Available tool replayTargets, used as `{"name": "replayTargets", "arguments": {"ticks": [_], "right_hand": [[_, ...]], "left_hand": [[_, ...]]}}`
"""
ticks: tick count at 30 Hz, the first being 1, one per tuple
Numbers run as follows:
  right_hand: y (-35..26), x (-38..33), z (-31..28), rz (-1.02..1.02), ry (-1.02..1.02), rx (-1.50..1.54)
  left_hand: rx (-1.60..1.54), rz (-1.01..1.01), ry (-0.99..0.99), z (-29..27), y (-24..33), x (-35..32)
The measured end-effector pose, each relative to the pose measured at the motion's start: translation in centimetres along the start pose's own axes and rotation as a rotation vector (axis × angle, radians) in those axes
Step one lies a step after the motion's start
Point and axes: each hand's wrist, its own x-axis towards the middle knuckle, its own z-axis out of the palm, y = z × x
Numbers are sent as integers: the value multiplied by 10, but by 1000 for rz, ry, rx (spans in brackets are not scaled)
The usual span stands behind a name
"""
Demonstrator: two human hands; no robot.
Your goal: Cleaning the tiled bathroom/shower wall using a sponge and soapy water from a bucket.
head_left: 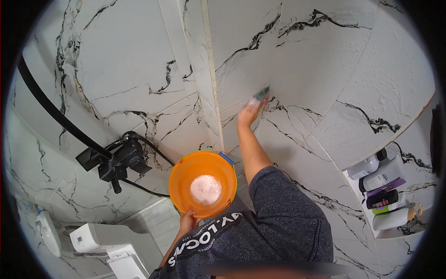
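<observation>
Head view — between black fixture [114,167] and bottles [384,174], left fingers [188,214] pinch orange bucket [183,181], right fingers [265,101] green pad [262,92].

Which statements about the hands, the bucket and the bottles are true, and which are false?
1. The left hand grips an orange bucket by its rim. True.
2. The right hand is inside the bucket. False: it holds what looks like a green sponge at the marbled wall.
3. Foamy liquid lies in the bucket. True.
4. The bottles are on the picture's left. False: they are on the right.
</observation>
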Motion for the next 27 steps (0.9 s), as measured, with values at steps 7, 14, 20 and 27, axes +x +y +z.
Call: {"name": "replayTargets", "arguments": {"ticks": [7, 14, 20, 27], "right_hand": [[-31, -33, -1, -461, -113, -96], [-6, 97, -103, -998, -319, -857], [-11, 22, -266, -771, -319, -1253], [-13, 27, -279, -816, -180, -1397]], "left_hand": [[3, 2, 96, -5, 0, 4], [16, -55, -55, 1, -17, 26], [82, -199, -206, 0, -29, 45], [109, -349, -338, 1, -57, 66]]}}
